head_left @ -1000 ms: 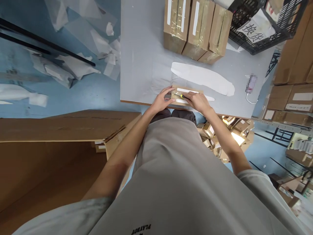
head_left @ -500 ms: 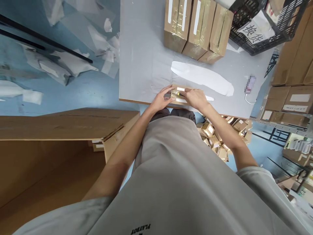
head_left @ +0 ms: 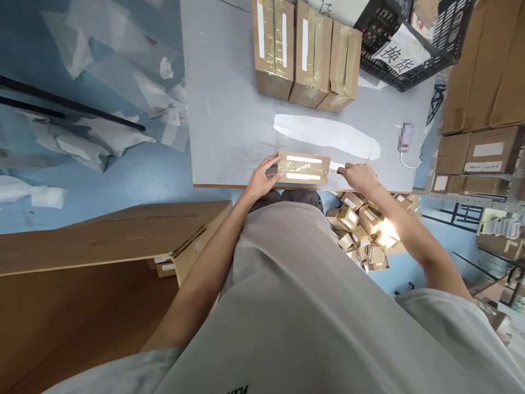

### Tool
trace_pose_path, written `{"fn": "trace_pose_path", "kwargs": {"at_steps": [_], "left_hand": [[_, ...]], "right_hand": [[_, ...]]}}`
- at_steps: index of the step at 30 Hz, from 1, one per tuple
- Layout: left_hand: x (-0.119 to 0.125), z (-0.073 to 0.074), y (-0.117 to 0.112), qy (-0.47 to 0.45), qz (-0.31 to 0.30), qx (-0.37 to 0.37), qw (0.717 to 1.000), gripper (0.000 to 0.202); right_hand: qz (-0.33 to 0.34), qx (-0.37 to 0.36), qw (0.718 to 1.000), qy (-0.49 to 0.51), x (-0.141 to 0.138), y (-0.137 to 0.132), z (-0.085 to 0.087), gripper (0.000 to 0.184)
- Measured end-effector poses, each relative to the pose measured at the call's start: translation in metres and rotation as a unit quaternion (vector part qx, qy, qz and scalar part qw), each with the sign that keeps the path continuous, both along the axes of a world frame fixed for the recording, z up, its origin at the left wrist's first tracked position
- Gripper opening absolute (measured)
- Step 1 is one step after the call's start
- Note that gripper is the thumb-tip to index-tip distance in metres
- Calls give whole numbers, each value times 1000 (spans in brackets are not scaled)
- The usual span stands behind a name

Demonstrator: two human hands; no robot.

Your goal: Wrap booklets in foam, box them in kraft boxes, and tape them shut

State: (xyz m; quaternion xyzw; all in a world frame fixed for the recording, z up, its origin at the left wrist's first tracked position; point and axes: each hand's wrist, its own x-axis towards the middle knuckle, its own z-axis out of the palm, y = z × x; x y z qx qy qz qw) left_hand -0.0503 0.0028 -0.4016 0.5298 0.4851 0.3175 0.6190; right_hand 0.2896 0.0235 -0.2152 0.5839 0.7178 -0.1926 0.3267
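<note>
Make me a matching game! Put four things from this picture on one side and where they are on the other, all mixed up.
Things:
1. small taped box
2. yellow-tipped tool
3. three big boxes
4. pile of little boxes

Places:
A. on the floor, right of the table
B. in the right hand
C. in a row at the table's far edge
D. held at one end by the left hand

Pairs: 1-D, 2-B, 3-C, 4-A.
</note>
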Motion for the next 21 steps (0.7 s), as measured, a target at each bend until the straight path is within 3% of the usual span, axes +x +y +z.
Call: {"fn": "trace_pose_path", "kwargs": {"at_steps": [3,5,7,9,11,13,17,19,21], "left_hand": [[-13,-5,-1,4,19,-16,1000,88],[-26,-11,-2,13,41,-28,999,91],[-39,-19,-3,24,57,-33,998,94],[-51,-25,-4,33,67,-35,997,94],[-61,-31,-4,41,78,-38,995,93],[-69,-36,-5,51,89,-42,994,89],[-72,-45,-7,74,105,-43,991,87],[-60,-51,-7,69,96,-48,992,96],[-39,-56,-5,56,61,-57,995,105]], "right_hand": [[-70,44,991,103,21,-16,-2,31],[-187,93,957,202,23,-28,-15,32],[-358,134,878,287,16,-40,-36,44],[-511,140,776,343,-2,-49,-62,55],[-595,121,698,381,-27,-55,-86,60],[-632,106,651,407,-54,-56,-101,62],[-644,125,614,439,-86,-50,-96,59],[-627,155,617,450,-87,-46,-83,55],[-602,184,637,444,-82,-42,-71,52]]}}
